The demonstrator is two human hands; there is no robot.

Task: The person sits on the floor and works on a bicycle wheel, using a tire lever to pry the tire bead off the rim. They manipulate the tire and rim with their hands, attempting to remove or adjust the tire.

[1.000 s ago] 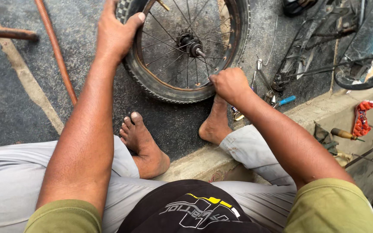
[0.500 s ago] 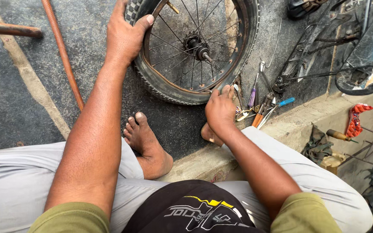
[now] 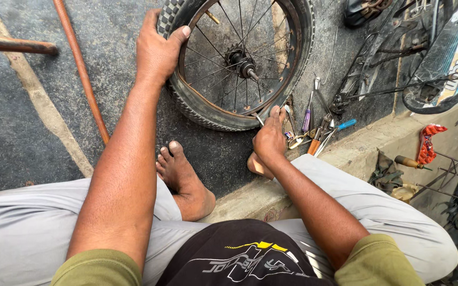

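Bicycle wheel (image 3: 239,63) stands propped on dark asphalt, tilted a bit, directly ahead of a seated, barefoot person. Around it: a rust-coloured pipe (image 3: 80,69) runs diagonally at left w/ a second pipe end (image 3: 17,45) poking in from the frame's left edge; a small clutch of hand tools (image 3: 314,127) — screwdriver w/ purple grip, pliers, blue-tipped item — lies just beside the wheel's lower right, btwn tyre and concrete kerb (image 3: 377,143). More bike parts, incl. a frame (image 3: 377,69), crowd the upper right; a red object (image 3: 429,143) and a wooden-handled tool (image 3: 409,162) sit on the ledge beyond. Person's left foot (image 3: 184,177) rests on the asphalt just below the tyre.

Wheel itself: knobbly black tyre on a rusty rim, thin spokes, hub w/ sprocket at centre, axle end sticking out.

Left hand (image 3: 157,50) is clamped over the tyre's upper-left edge, thumb hooked inside the rim. Right hand (image 3: 270,139) is down at the wheel's lower-right rim, fingers curled, fingertips at the tools and a thin metal piece by the rim; whether it actually grips anything, can't tell.

Open room: bare asphalt to the left past the pipes. Right side is tight — tools, kerb, bike parts close in.
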